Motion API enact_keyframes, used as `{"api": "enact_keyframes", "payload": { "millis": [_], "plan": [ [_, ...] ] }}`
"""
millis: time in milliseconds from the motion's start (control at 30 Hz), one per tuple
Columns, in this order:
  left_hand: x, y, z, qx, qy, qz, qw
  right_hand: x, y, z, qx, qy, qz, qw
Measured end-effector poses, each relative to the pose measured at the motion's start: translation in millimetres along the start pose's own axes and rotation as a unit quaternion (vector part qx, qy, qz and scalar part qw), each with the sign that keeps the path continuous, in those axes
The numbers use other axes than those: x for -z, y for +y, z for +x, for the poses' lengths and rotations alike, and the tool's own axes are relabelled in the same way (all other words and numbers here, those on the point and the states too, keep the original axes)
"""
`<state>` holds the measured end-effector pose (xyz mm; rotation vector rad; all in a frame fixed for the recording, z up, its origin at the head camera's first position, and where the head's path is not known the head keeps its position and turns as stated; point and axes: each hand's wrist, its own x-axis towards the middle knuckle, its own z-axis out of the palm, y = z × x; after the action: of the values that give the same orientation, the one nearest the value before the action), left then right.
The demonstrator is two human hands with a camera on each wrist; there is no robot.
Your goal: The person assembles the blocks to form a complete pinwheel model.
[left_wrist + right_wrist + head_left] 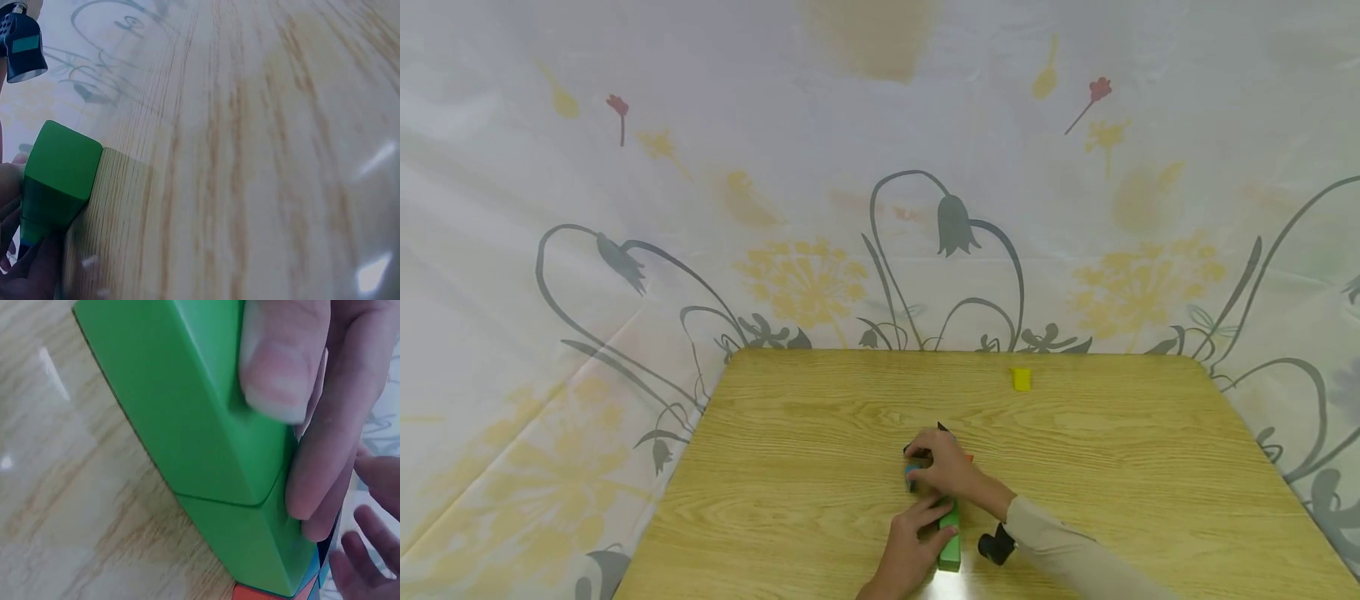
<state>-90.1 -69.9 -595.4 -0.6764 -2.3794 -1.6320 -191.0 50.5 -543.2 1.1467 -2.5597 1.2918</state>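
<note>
In the head view, my left hand (pixel 910 546) grips a long green block (pixel 950 550) flat on the wooden table, its thumb on one side and fingers on the other. A seam crosses the green block (pixel 181 425) in the right wrist view, where orange (pixel 256 592) and blue parts meet its far end. My right hand (pixel 951 467) is just beyond the left, its thumb and fingertips pinching a small blue-and-black block (pixel 912 477), mostly covered. Dark pieces and an orange corner (pixel 970 457) show around that hand. The block's green end (pixel 62 159) faces the left wrist view.
A small yellow block (pixel 1021 379) lies near the table's far edge. A black wrist camera (pixel 996 546) hangs by the right sleeve, close to the green block. Behind the wooden table (pixel 790 467) hangs a flower-printed curtain (pixel 820 167).
</note>
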Motion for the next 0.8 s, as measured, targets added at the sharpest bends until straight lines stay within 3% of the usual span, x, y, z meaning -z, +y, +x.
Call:
{"api": "enact_keyframes", "payload": {
  "millis": [100, 300, 500, 667, 800],
  "plan": [
    [-0.2, -0.9, 0.3, -0.003, -0.001, 0.004, 1.0000, 1, 2, 2.3, -0.009, 0.010, -0.039, 0.9992],
    [1.5, 1.2, 0.1, 0.031, -0.020, -0.005, 0.9993, 1, 12, 3.6, -0.020, 0.019, -0.099, 0.9947],
    [2.3, 2.6, 0.2, 0.039, -0.032, -0.013, 0.9986, 7, 17, 3.7, -0.030, 0.023, -0.131, 0.9907],
    [2.5, 1.8, 0.6, 0.045, -0.029, -0.014, 0.9985, 13, 20, 5.5, -0.058, 0.008, -0.125, 0.9905],
    [1.9, 0.4, 1.2, 0.027, -0.017, -0.004, 0.9995, 18, 26, 6.2, -0.084, -0.001, -0.101, 0.9913]
  ]
}}
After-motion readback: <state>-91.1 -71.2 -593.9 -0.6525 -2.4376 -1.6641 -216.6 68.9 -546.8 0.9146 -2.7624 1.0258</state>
